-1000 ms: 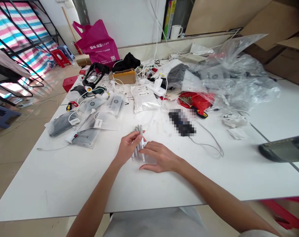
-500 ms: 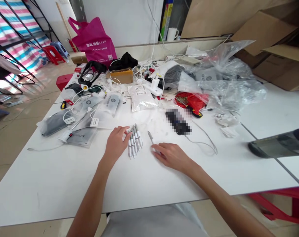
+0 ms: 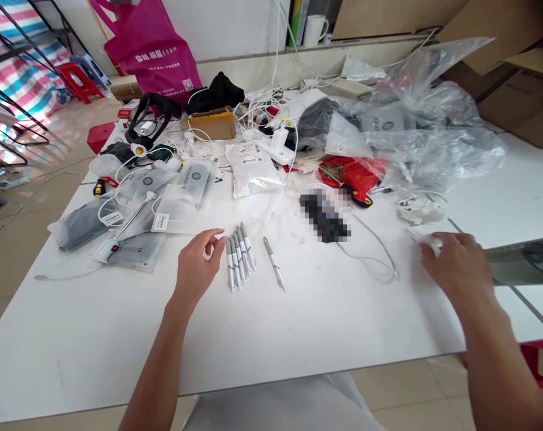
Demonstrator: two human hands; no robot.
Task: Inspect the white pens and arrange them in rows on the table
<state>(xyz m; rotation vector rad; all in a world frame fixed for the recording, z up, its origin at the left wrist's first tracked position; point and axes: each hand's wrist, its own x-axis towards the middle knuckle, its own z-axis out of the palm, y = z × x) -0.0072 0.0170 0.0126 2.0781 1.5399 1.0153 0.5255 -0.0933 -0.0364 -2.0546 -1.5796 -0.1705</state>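
Several white pens with grey ends [image 3: 239,257] lie side by side on the white table. My left hand [image 3: 199,257] rests just left of their upper ends, thumb and forefinger curved and slightly apart, with nothing visible between them. A single pen [image 3: 275,263] lies tilted to the right of the group, untouched. Far to the right, my right hand [image 3: 457,263] has its fingers closed on a crumpled white tissue [image 3: 434,243], partly hidden by the fingers. Beside that hand lies a dark cylindrical object [image 3: 522,261], partly behind the wrist.
A blurred-out dark object [image 3: 324,215] with a cable lies beyond the pens. Bagged items [image 3: 136,248], a white package [image 3: 253,170], tangled cables, a red bag [image 3: 365,173] and clear plastic [image 3: 446,143] crowd the back. A magenta bag [image 3: 154,54] stands behind.
My right hand has left the single pen on the table and moved far right to the tissue. My left hand stays beside the pen group. The view has shifted slightly.
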